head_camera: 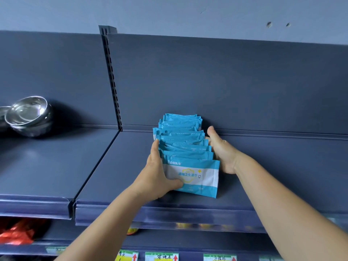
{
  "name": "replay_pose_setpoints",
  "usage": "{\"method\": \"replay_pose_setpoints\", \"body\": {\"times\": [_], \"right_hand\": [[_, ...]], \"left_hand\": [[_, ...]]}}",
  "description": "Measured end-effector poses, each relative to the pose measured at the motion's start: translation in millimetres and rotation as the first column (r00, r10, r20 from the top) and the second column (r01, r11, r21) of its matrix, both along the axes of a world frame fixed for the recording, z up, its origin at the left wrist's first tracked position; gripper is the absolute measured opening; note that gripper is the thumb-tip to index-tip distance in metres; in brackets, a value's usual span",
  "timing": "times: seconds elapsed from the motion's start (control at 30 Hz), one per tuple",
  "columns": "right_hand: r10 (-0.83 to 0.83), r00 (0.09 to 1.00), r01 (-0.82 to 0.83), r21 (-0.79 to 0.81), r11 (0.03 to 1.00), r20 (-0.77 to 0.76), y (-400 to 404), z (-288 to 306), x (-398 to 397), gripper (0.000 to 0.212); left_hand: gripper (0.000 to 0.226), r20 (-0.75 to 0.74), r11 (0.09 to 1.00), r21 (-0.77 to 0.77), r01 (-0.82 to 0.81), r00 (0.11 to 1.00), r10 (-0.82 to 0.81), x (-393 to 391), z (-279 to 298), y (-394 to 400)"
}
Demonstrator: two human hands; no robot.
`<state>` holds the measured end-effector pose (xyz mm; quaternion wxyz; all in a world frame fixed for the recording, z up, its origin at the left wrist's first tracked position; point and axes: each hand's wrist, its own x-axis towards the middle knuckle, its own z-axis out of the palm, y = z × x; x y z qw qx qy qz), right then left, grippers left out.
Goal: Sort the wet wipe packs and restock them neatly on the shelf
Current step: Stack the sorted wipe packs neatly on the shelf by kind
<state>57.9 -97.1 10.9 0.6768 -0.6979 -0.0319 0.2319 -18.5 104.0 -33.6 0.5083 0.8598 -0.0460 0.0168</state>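
A row of blue-and-white wet wipe packs (185, 147) stands on edge on the dark blue shelf (263, 176), running from near the front lip back to the shelf's rear panel. Only the front pack (195, 176) shows its face, with printed characters and a shield mark; the packs behind it show just their top edges, so their number is hard to count.

The left hand (160, 176) grips the left side of the row, thumb curled across the lower face of the front pack, fingers hidden behind the packs. The right hand (222, 149) presses against the right side of the row, thumb pointing up and back; its fingers lie hidden between palm and packs, so I cannot tell whether they curl round anything.

To the left, past a slotted upright (112, 80), stacked steel bowls (28, 115) sit on the neighbouring shelf, partly cut off by the frame edge. Below, red packaging (17, 232) and price tags (162, 257) are only partly visible, their handwriting illegible.
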Motion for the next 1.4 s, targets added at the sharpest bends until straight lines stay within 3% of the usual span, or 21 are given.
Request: {"method": "replay_pose_setpoints", "body": {"times": [0.17,0.33,0.43,0.53,0.7,0.83,0.97,1.03,1.1,1.23,1.33,1.4], "right_hand": [[0.072,0.995,-0.072,-0.009,0.997,0.063,-7,-11,0,0.062],[0.024,0.996,-0.018,-0.076,0.997,0.08,-4,-23,1,0.115],[-0.006,0.998,0.012,-0.088,0.996,0.066,0,-17,-1,0.096],[-0.023,0.999,0.027,-0.103,0.994,0.042,5,-8,-3,0.066],[-0.014,1.0,0.015,-0.126,0.992,0.007,12,-2,-3,0.064],[-0.013,1.0,0.012,-0.142,0.99,-0.008,16,-1,-3,0.064],[-0.013,1.0,0.012,-0.159,0.987,-0.008,18,3,-7,0.065],[-0.035,0.999,0.038,-0.15,0.988,0.025,15,5,-10,0.061],[-0.04,0.997,0.047,-0.114,0.992,0.061,8,6,-18,0.056],[0.051,0.995,-0.03,-0.232,0.972,0.087,-12,1,-44,0.103],[0.033,0.996,-0.007,-0.284,0.959,0.085,-16,-12,-65,0.112],[-0.003,0.997,0.019,-0.2,0.98,0.08,-6,-19,-79,0.1]], "left_hand": [[0.122,-0.012,0.993,-0.11,0.044,0.999,-0.046,3,-2,5],[0.068,-0.021,0.973,-0.231,-0.011,1.0,0.006,4,23,3],[0.094,-0.182,0.967,-0.217,-0.131,0.979,0.092,31,30,10],[0.089,-0.259,0.959,-0.234,-0.159,0.961,0.096,56,30,14],[0.094,-0.266,0.964,-0.237,-0.121,0.962,0.056,76,23,17],[0.08,-0.282,0.975,-0.201,-0.099,0.959,0.039,79,25,16],[0.094,-0.295,0.984,-0.166,-0.066,0.955,0.014,78,26,19],[0.114,-0.284,0.983,-0.157,-0.094,0.958,0.046,74,27,22],[0.12,-0.25,0.977,-0.16,-0.141,0.963,0.098,61,29,23],[0.112,-0.217,0.985,-0.129,-0.115,0.972,0.085,13,36,21],[0.083,-0.192,0.969,-0.246,0.033,0.978,-0.082,-25,37,8],[0.066,-0.164,0.952,-0.289,0.103,0.974,-0.156,-38,32,1]]}}
